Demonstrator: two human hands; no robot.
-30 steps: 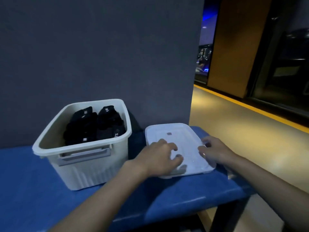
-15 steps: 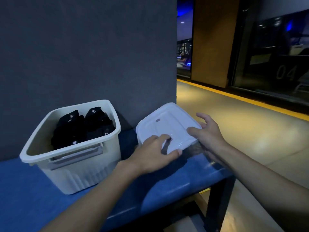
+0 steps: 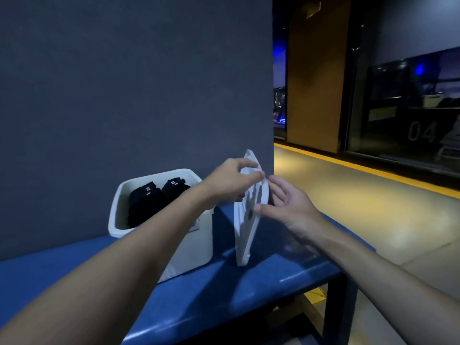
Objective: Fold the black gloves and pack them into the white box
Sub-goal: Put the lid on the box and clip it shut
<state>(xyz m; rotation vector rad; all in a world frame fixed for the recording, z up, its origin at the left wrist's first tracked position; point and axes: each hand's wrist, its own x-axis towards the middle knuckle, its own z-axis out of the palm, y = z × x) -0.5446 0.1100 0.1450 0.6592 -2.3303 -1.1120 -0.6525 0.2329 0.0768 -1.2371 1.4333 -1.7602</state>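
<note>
The white box (image 3: 119, 230) stands on the blue bench, with folded black gloves (image 3: 154, 200) packed inside it. To its right the white lid (image 3: 245, 235) is held up on edge, almost vertical, above the bench. My left hand (image 3: 229, 183) pinches the lid's upper edge from the left. My right hand (image 3: 288, 202) holds the lid from the right, thumb on the near face and fingers behind it. My left forearm crosses in front of the box and hides part of its front wall.
The blue padded bench (image 3: 224, 290) runs along a dark grey wall (image 3: 137, 83) and ends at the right near a dark leg (image 3: 336, 310). Beyond it lies a lit floor with a yellow stripe (image 3: 373, 170) and dark glass marked 04 (image 3: 422, 131).
The lid was lying flat on the bench under both hands; it has been lifted and turned upright on edge. The view has shifted, so the box sits further right in frame.
</note>
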